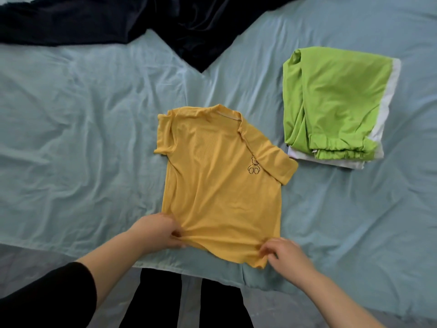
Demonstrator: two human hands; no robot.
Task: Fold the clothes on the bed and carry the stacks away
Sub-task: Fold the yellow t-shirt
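bed (354,209): wide, spreads beyond and to both sides of left hand (156,230) and right hand (288,254) | sheet (71,138): pale blue-green, creased | floor (295,308): grey, nearer than the hands | light: soft, even

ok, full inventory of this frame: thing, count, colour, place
yellow T-shirt: 1, yellow with a small bear print, flat mid-bed, hem at the near edge
green garment: 1, lime green, folded, on top of the stack to the right of the T-shirt
white garment: at least 1, white, folded under the green one; number of layers unclear
dark fabric: 1 visible, navy-black, spread along the far side of the bed
bed sheet: 1, pale blue-green, wrinkled, under everything
black trousers: 1, black, at the near bed edge
black sleeve: 1, black, left arm
left hand: pinches the hem's left corner
right hand: pinches the hem's right corner
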